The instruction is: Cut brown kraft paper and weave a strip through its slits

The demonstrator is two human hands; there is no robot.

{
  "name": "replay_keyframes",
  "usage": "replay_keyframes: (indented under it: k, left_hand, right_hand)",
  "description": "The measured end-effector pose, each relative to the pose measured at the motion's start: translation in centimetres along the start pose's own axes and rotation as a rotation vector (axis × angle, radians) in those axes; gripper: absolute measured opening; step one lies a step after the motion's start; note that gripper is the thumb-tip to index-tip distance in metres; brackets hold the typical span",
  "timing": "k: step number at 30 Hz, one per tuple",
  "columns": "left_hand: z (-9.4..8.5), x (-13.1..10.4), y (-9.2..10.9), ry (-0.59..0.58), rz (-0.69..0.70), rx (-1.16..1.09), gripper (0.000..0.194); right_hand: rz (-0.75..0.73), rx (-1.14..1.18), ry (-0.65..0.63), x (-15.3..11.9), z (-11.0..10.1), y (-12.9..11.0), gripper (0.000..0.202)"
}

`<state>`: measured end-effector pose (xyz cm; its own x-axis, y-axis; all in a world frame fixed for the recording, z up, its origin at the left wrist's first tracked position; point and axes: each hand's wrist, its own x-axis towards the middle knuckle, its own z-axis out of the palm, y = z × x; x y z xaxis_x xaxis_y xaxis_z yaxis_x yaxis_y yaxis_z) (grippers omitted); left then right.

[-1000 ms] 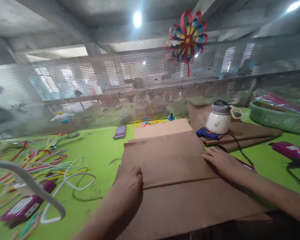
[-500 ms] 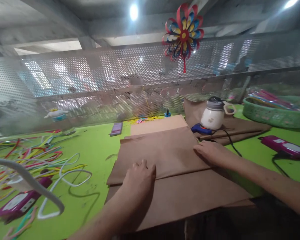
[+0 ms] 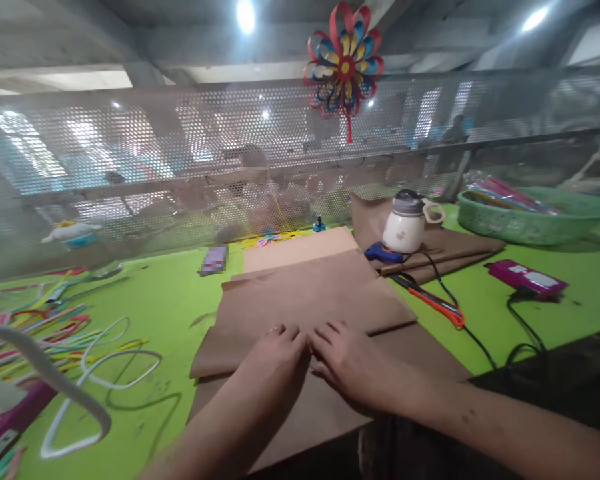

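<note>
Brown paper [image 3: 290, 297] lies folded over on the green table, its folded edge running across near me. My left hand [image 3: 279, 350] rests on that edge, fingers bent against the paper. Right beside it, almost touching, my right hand [image 3: 343, 357] presses on the same fold with curled fingers. Whether either hand pinches the paper is hidden beneath the fingers. A lighter tan sheet [image 3: 300, 250] shows behind the brown paper. More brown paper hangs over the table's front edge.
At the right are a white jug [image 3: 403, 223] on folded brown paper, a blue-handled tool [image 3: 384, 253], an orange-and-black tool [image 3: 437, 305], a magenta power strip [image 3: 527, 279] and a green basket [image 3: 525, 217]. Colourful strips [image 3: 55, 333] and a white cable [image 3: 80, 393] lie left.
My right hand has moved left from the paper's right side to beside my left hand. The orange-and-black tool now shows. The view has shifted to the right.
</note>
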<state>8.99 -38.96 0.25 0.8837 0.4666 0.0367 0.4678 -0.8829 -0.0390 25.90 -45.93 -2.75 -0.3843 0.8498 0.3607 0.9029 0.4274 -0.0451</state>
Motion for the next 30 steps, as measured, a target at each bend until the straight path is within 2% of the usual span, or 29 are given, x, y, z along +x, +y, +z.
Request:
replay_keyframes:
  k: [3, 7, 10, 14, 18, 24, 30]
  left_hand:
    - [1.0, 0.2, -0.6, 0.017, 0.036, -0.014, 0.023]
    - [1.9, 0.1, -0.9, 0.103, 0.081, -0.033, 0.024]
    - [1.8, -0.4, -0.7, 0.139, 0.097, -0.019, 0.025]
    - [1.5, -1.1, -0.8, 0.102, 0.148, 0.071, 0.022]
    - [1.6, -1.6, -1.4, 0.105, 0.140, 0.105, 0.028]
    - [0.9, -1.8, -1.3, 0.008, 0.105, 0.067, 0.031]
    - [1.2, -1.9, -1.6, 0.107, 0.138, 0.110, 0.035]
  right_hand:
    - [-0.022, 0.017, -0.031, -0.6, -0.1, 0.2, 0.033]
    - [-0.059, 0.015, -0.083, -0.7, -1.0, 0.5, 0.032]
    - [-0.060, -0.002, -0.095, -0.5, -1.4, 0.5, 0.035]
    - [-0.059, 0.018, -0.092, -0.7, -1.6, 0.7, 0.037]
    - [-0.028, 0.007, -0.081, -1.7, -2.0, 1.0, 0.034]
    - [0.118, -0.108, -0.050, -4.8, -2.2, 3.2, 0.034]
    - [0.302, -0.243, 0.042, -9.4, -1.8, 7.3, 0.030]
